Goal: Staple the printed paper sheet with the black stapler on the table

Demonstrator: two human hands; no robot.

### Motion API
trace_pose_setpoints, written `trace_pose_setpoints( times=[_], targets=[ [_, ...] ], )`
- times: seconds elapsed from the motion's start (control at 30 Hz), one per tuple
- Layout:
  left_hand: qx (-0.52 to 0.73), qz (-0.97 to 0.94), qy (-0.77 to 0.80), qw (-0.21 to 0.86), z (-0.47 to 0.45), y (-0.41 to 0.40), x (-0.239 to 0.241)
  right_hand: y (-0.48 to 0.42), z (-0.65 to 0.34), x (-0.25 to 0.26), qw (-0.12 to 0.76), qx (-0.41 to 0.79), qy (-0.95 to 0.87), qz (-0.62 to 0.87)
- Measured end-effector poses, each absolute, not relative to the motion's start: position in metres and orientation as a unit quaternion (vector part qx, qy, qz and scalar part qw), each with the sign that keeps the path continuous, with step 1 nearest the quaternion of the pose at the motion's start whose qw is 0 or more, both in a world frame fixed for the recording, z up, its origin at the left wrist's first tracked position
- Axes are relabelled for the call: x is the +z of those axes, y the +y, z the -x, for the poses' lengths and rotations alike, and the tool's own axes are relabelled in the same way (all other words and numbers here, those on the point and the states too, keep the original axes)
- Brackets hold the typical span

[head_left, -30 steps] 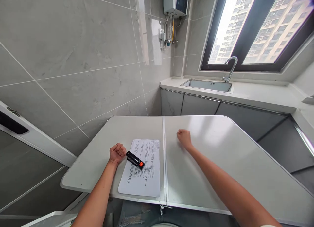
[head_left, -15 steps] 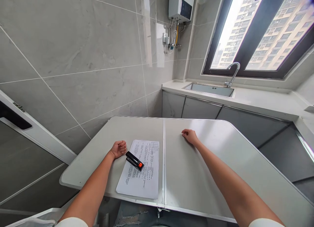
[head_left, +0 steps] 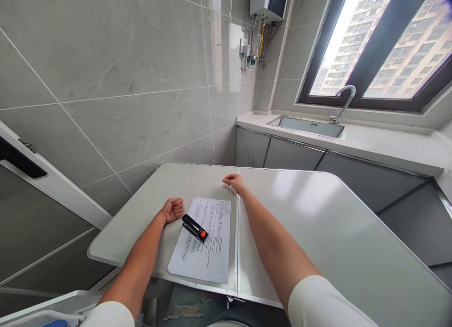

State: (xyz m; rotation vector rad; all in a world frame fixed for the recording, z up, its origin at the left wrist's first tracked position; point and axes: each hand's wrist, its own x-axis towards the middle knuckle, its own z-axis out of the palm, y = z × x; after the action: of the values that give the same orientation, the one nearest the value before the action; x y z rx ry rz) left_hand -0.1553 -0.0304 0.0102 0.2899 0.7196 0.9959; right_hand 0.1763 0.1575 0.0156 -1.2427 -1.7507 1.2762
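Observation:
A black stapler [head_left: 195,228] with an orange-red patch at its near end lies slantwise on a stack of printed paper sheets [head_left: 219,258]. The stack sits on the left half of the white table. My left hand [head_left: 172,210] rests as a loose fist on the table, just left of the papers and close to the stapler's far end. It is closed, and I see nothing in it. Beyond the papers' top edge, my right hand [head_left: 234,182] is over the table's middle seam, its fingers drawn together and pointing left. No object shows between them. Neither hand touches the stapler.
The folding table [head_left: 300,232] has a metal seam down its middle. Behind it, a counter [head_left: 388,141] holds a sink [head_left: 307,125] with a faucet [head_left: 344,103]. A tiled wall stands at the left, near a white-framed door [head_left: 70,190].
My right hand has moved left, from the table's right half to the seam above the papers. My left hand, the stapler and the papers stay put. The view has shifted slightly.

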Motion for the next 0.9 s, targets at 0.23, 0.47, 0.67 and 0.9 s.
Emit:
trace_pose_setpoints(
  times=[0.23, 0.47, 0.67, 0.9],
  targets=[
    [0.466, -0.132, 0.344, 0.804, 0.155, -0.032, 0.009, 0.15, -0.138, 0.013, 0.228, 0.47, -0.718, 0.46],
    [0.459, -0.147, 0.335, 0.809, 0.153, -0.032, 0.013, 0.152, -0.147, 0.012, 0.217, 0.475, -0.721, 0.456],
    [0.453, -0.158, 0.335, 0.811, 0.154, -0.03, 0.011, 0.151, -0.152, 0.009, 0.246, 0.507, -0.692, 0.45],
    [0.451, -0.173, 0.334, 0.809, 0.156, -0.03, 0.008, 0.149, -0.157, 0.007, 0.268, 0.57, -0.648, 0.428]
  ],
)
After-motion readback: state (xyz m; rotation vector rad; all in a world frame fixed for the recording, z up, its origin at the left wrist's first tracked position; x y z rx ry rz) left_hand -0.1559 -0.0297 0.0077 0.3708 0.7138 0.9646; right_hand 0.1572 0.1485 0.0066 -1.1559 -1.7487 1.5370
